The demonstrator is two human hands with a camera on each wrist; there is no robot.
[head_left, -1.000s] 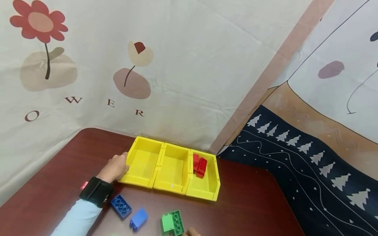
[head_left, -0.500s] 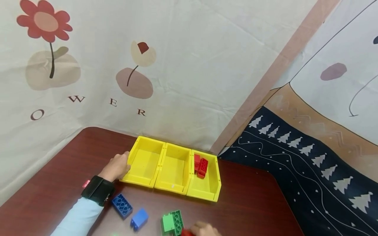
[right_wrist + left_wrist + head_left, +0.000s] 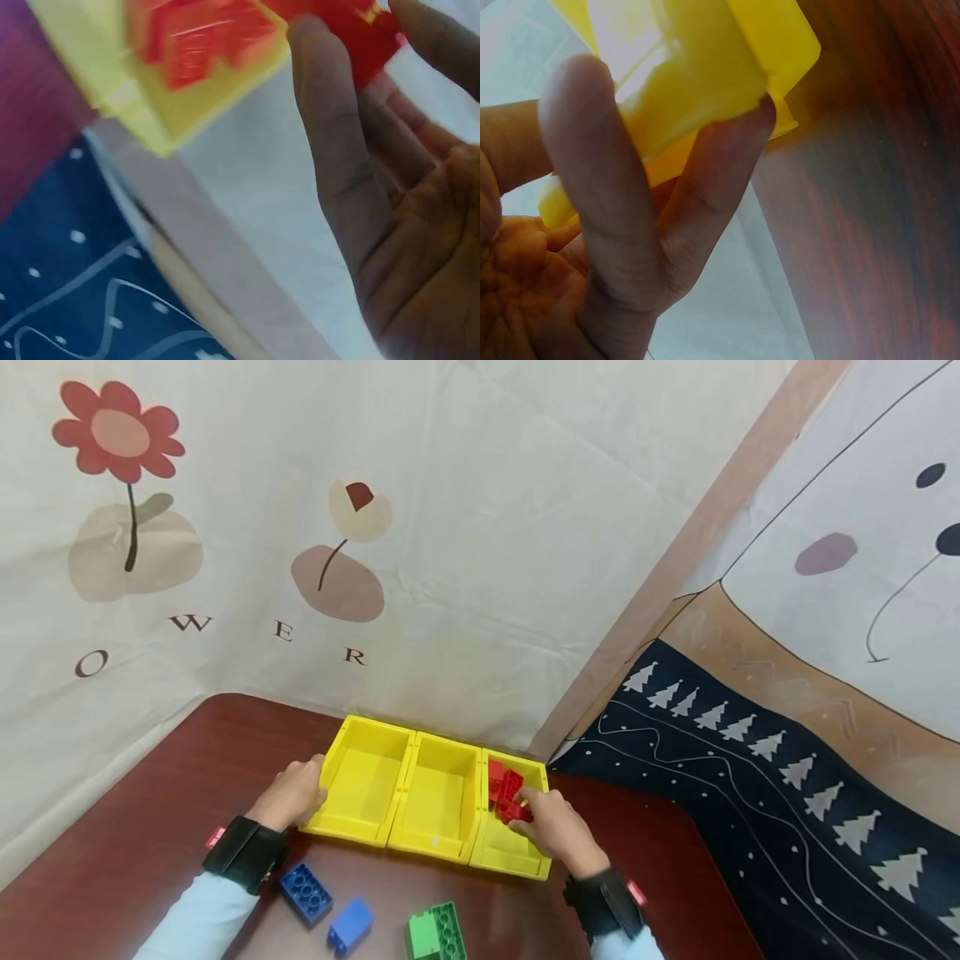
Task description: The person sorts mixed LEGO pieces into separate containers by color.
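Note:
My left hand (image 3: 291, 793) grips the left wall of the yellow three-compartment bin (image 3: 358, 841). The left wrist view shows its fingers against the yellow wall (image 3: 694, 82). Over the right compartment, my right hand (image 3: 558, 828) pinches a red toy brick (image 3: 513, 811) between thumb and fingers. That brick (image 3: 360, 37) also shows in the right wrist view, partly out of frame. Other red bricks (image 3: 497, 777) lie in the right compartment, close to the held one.
On the brown table (image 3: 247, 752) in front of the bin lie a dark blue brick (image 3: 306, 894), a lighter blue brick (image 3: 350, 926) and green bricks (image 3: 435, 933) side by side. A printed cloth (image 3: 480, 568) hangs behind the table.
My right hand has come up from the bottom edge with a red brick, moving forward to the right compartment. The left hand has kept its grip on the bin.

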